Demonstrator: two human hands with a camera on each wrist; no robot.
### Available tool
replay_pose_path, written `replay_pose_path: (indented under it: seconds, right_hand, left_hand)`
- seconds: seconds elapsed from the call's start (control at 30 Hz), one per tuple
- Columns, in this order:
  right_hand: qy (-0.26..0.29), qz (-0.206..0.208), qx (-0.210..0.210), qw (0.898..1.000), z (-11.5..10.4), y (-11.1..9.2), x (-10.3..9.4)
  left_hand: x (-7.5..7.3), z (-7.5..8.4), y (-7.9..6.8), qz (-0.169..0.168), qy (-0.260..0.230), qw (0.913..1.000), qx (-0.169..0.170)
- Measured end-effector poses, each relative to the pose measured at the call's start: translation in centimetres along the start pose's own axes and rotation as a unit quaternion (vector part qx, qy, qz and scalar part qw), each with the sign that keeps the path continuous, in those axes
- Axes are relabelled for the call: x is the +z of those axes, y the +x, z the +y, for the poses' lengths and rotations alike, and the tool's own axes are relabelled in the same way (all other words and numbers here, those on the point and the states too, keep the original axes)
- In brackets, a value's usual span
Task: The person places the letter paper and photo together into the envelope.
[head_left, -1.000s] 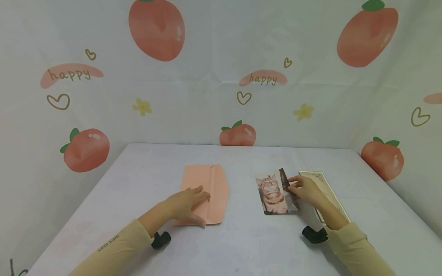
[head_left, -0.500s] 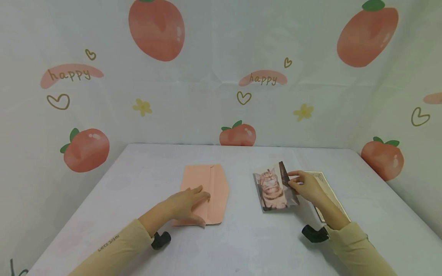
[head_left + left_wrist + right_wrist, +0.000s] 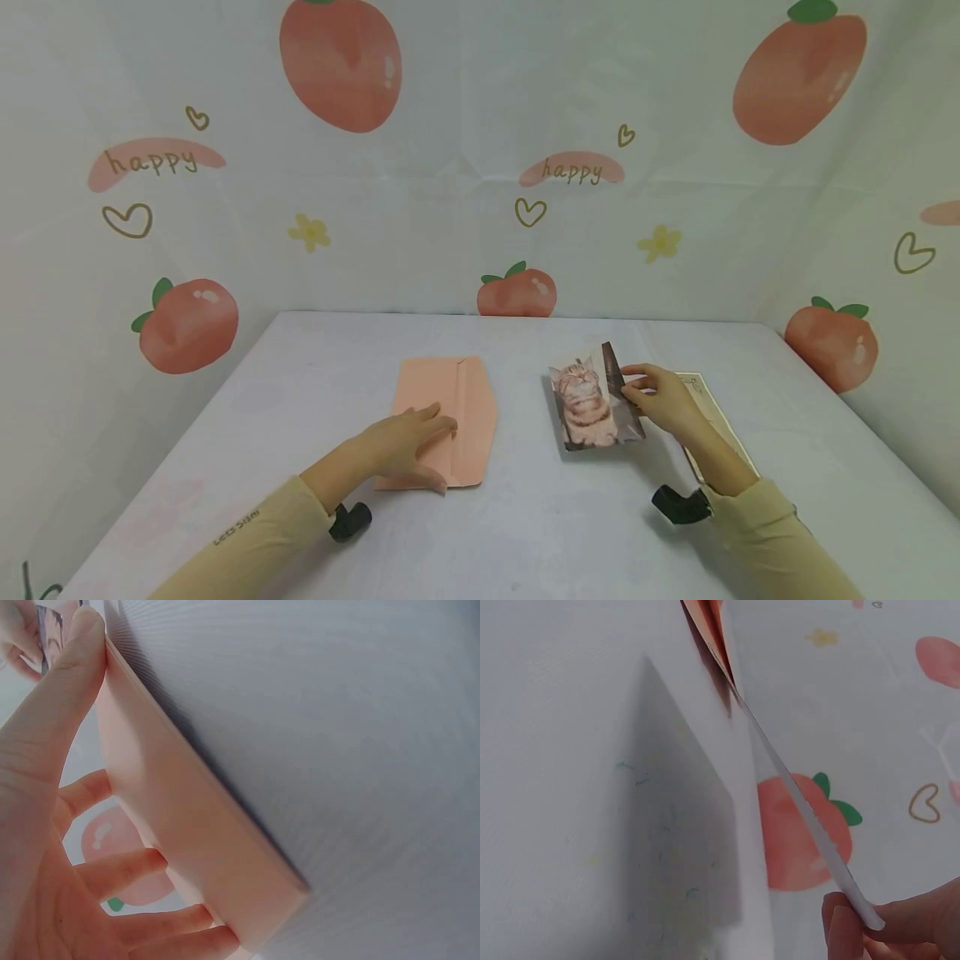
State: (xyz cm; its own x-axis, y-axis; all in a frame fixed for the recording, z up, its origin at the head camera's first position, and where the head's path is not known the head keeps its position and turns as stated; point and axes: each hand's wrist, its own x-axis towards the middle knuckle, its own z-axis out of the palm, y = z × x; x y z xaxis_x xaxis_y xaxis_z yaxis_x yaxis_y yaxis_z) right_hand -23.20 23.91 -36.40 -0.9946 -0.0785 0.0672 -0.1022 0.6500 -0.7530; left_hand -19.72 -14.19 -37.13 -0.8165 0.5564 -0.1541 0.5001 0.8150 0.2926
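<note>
On the white table lies a peach-pink envelope [image 3: 474, 417], its pointed flap side turned right. My left hand [image 3: 399, 443] rests on it with fingers spread; the left wrist view shows the thumb and fingertips touching the envelope [image 3: 180, 817]. My right hand [image 3: 666, 404] pinches the right edge of a card with a cat photo [image 3: 588, 408]. This card is tilted and raised off the table. Seen edge-on in the right wrist view, the card [image 3: 806, 814] sits between thumb and fingers, its shadow on the cloth beneath.
Partly covered by my right hand and forearm, a cream card with a dark and gold border [image 3: 703, 398] lies on the table [image 3: 517, 533]. A white curtain with printed peaches [image 3: 450, 192] stands behind and at the sides.
My right hand has lifted the cat photo card off the table and moved it slightly left and away from me, uncovering gap between it and the cream card. The left hand stays still.
</note>
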Motion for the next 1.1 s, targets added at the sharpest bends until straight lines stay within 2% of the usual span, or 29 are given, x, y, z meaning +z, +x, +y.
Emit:
replay_pose_path:
  seconds: [0.3,0.53,1.1]
  right_hand:
    - [0.011,-0.002,-0.009,1.0,-0.5,0.3,0.4]
    - [0.02,-0.007,-0.013,1.0,-1.4,0.2,0.7]
    - [0.018,-0.011,-0.026,0.999,-2.4,0.6,1.3]
  left_hand:
    - [-0.3,0.0,-0.3,0.002,-0.008,0.9999,0.007]
    - [-0.1,0.1,-0.2,-0.004,-0.008,0.9999,-0.005]
    - [0.0,0.0,0.0,-0.002,-0.001,1.0,-0.005]
